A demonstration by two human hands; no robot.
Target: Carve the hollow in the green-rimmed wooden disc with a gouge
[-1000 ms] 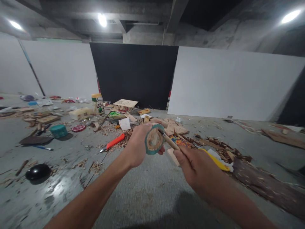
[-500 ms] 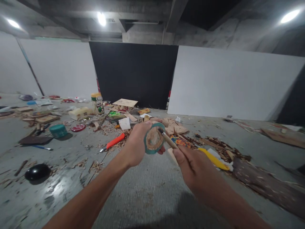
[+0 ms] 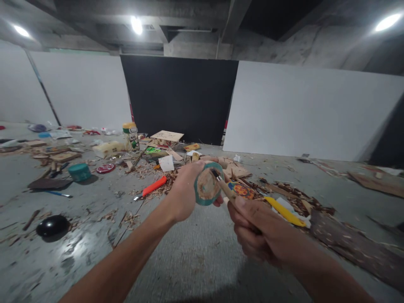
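My left hand [image 3: 186, 183] is wrapped round a round, teal-rimmed piece [image 3: 199, 198] with a rough, wood-brown face turned toward me. Some of its fingers are hidden behind the piece. In my right hand [image 3: 252, 219] is a small brush [image 3: 224, 186] with a pale wooden handle and metal collar. Its dark tip lies at the upper part of the brown face, seemingly touching it. An orange utility knife [image 3: 154, 186] lies on the floor left of my hands. Just beyond my right hand is a colourful patterned piece [image 3: 241, 190].
Wood shavings and scraps litter the concrete floor. At left are a teal tub [image 3: 79, 172], a red lid [image 3: 105, 168], a blue brush [image 3: 59, 193] and a black dome [image 3: 53, 227]. A yellow-capped bottle [image 3: 131, 136] stands farther back. A yellow tool [image 3: 285, 211] lies right, before brown bark [image 3: 353, 244].
The teal-rimmed piece and both hands appear slightly farther right. My right hand has turned a little, showing more of its curled fingers. The brush tip stays at the brown face.
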